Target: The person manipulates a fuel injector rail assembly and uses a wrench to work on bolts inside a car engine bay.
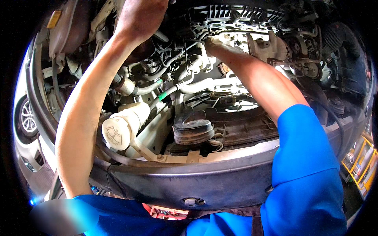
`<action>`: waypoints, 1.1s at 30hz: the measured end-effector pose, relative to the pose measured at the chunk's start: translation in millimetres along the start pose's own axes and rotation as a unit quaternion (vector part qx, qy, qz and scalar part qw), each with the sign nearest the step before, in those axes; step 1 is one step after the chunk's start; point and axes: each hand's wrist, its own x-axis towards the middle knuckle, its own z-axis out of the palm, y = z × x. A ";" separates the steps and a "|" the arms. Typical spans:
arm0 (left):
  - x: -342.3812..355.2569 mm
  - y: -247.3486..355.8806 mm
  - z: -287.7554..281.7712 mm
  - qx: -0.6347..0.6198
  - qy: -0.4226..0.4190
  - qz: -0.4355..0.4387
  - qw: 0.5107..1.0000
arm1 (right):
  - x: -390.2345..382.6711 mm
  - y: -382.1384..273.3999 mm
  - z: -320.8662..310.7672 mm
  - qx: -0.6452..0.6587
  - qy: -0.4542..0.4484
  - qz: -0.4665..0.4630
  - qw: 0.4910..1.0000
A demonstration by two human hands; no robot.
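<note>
My left hand is high at the top edge, over the left part of an opened engine bay; its fingers are mostly out of view or hidden. My right hand reaches down among metal pipes and fittings at the upper middle, its fingers hard to make out against the engine. Below the hands lie pale hoses, one with a green band. A white fluid reservoir with a cap stands by my left forearm. A black round-ended housing sits at the front middle.
The vehicle's dark front bumper runs across below the bay, against my blue clothing. A pale car is parked at the left. A yellow trolley with items stands at the far right. Red shelving shows at the bottom.
</note>
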 end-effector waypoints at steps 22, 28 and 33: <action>-0.3 2.1 -1.1 0.068 0.028 0.028 0.997 | -33.4 14.8 -14.9 -0.158 0.086 -0.126 0.976; 0.1 -6.6 5.3 -0.035 0.050 0.068 0.996 | -45.9 16.7 -32.5 -0.147 0.152 -0.187 0.959; -3.5 9.1 0.4 0.071 0.031 0.013 0.997 | -74.8 0.5 -49.5 -0.065 0.170 -0.202 0.962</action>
